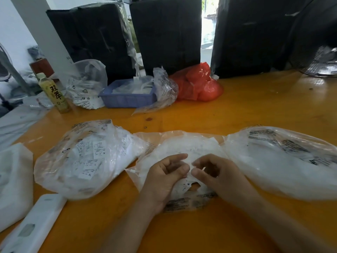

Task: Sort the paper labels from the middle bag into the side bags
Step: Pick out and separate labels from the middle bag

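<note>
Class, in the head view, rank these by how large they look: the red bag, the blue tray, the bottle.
1. red bag and blue tray: about alike, so not ranked apart.
2. bottle: smallest.

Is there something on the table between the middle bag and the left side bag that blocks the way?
Nothing visible does. The middle bag and the left bag lie side by side, edges nearly meeting, both hands over the middle one.
</note>
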